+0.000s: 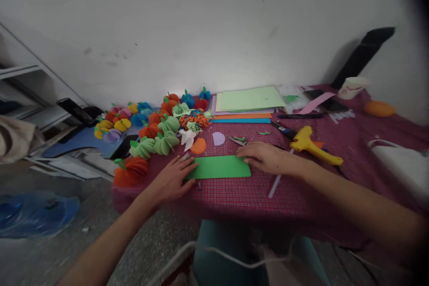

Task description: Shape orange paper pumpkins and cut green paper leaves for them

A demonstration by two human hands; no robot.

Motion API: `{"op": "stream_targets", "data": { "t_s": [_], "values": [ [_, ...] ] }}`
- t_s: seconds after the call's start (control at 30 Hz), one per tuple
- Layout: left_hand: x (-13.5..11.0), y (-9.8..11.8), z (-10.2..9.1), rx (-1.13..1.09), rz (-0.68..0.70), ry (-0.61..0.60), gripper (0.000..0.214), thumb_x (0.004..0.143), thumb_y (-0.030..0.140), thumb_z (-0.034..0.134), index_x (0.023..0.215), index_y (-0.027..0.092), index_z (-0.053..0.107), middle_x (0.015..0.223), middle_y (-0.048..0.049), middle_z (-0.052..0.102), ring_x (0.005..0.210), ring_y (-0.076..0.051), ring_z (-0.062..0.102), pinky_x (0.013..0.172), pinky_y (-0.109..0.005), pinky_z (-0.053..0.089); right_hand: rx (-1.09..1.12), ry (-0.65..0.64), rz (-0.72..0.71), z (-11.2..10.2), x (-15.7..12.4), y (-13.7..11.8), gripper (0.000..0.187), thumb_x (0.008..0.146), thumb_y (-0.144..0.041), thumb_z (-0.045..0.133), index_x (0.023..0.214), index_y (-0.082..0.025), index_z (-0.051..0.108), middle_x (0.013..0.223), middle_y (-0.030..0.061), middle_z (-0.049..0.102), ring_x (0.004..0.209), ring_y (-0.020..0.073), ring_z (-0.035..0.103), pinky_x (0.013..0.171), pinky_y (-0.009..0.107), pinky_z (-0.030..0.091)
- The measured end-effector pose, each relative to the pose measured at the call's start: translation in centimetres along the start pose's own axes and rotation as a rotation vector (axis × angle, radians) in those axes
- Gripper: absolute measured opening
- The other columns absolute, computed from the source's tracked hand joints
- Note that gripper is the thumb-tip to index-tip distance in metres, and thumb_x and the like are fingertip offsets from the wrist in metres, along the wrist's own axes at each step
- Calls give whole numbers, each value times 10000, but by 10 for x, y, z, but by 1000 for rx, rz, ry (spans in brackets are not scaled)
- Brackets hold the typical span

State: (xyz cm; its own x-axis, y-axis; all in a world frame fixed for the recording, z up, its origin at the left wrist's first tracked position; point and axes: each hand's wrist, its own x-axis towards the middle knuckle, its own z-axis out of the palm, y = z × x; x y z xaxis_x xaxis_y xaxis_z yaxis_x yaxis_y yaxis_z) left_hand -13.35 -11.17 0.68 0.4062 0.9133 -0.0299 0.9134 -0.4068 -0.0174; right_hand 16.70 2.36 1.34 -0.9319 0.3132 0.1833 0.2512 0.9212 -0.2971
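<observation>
A bright green paper strip (219,166) lies flat on the checked tablecloth in front of me. My left hand (172,178) rests on its left end, fingers spread and stretched out. On the upper right corner lies my right hand (264,156), palm down, with its fingers extended and slightly bent. Scissors (237,141) show their blades just beyond the right fingers; their handles are partly hidden. Beyond the strip are an orange paper piece (199,146) and a lilac half-round piece (219,138).
Several paper pumpkins (130,172) stand on the left. Stacked coloured sheets (250,99) lie by the wall. To the right are a yellow glue gun (308,143) with a glue stick (275,186), a paper cup (352,87) and a white box-like object (400,165).
</observation>
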Motion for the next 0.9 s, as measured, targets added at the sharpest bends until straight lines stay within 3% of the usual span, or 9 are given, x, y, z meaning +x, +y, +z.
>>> {"op": "stream_targets", "data": {
  "t_s": [0.13,0.3,0.5,0.7,0.8,0.9],
  "values": [
    [31,29,0,-32,91,53,528,871,470,334,1322,198,350,1404,-81,337,1318,-223,228,1072,-427,180,-20,46,17,-2,-4,-4,274,855,-149,394,1052,-169,584,1058,69,629,1034,179,545,918,345,389],
    [61,55,5,-105,196,30,615,860,541,286,1366,194,254,1431,-79,283,1333,-214,179,1078,-397,149,-86,23,60,11,-14,-8,337,852,-121,361,1108,-187,569,1128,69,608,1120,183,501,968,387,341],
    [67,53,18,-136,188,-24,716,811,623,288,1390,217,173,1466,-84,170,1348,-241,98,1073,-433,94,-181,-71,64,26,-30,-13,375,807,-88,421,1138,-199,556,1208,75,561,1187,197,439,1031,448,217],
    [63,51,17,-148,183,-59,727,803,625,312,1392,228,156,1472,-83,143,1350,-246,72,1070,-441,72,-229,-105,99,34,-51,-25,459,800,-108,444,1252,-192,455,1297,91,480,1235,221,374,1039,470,170],
    [68,51,16,-178,159,-53,616,841,555,322,1368,247,237,1461,-69,202,1340,-232,140,1064,-427,121,-224,-81,109,37,-56,-28,431,826,-112,406,1241,-208,463,1274,72,506,1227,216,381,1039,485,149],
    [80,53,14,-207,46,22,491,874,423,353,1322,222,335,1373,-77,380,1262,-212,316,1029,-398,224,-214,-57,113,37,-55,-30,414,818,-110,412,1213,-210,491,1234,70,541,1210,225,393,1031,499,148]
  ]
}}
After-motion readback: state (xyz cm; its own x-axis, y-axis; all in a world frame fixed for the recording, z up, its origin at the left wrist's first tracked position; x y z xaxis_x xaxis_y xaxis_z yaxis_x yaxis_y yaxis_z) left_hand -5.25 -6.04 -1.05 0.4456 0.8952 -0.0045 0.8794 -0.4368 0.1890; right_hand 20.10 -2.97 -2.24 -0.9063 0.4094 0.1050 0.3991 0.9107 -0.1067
